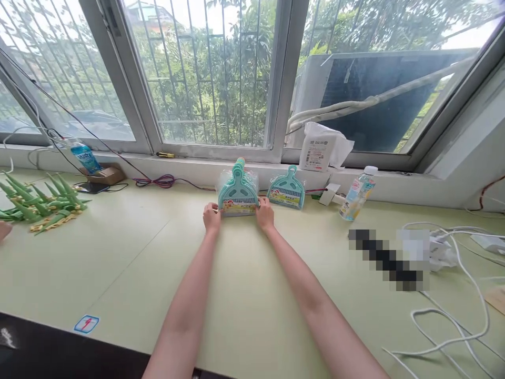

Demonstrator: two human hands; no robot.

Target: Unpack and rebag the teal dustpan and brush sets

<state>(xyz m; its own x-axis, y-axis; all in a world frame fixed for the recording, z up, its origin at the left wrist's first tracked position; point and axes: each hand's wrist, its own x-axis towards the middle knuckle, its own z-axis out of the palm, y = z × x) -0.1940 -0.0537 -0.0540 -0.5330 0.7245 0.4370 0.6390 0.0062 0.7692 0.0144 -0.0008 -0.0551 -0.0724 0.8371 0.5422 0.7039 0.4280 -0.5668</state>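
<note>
Two hands grip a stack of teal dustpans

Head view: at the centre of the frame, the left hand [212, 217] and right hand [264, 213] pinch opposite lower edges of a stack of teal, fan-shaped plastic dustpans [238, 188] in crinkly clear wrap, upright on the smooth pale-green counter [244, 295]. A similar teal dustpan in clear film [286, 189] stands just to the right. Their colourful labels are too small to read. A red mark resembling "1" shows on a blue-edged white sticker [86, 324], lower left. Pixelation hides a dark object [384, 259], right; a third hand [3, 230] is cut off at the left edge.
</note>
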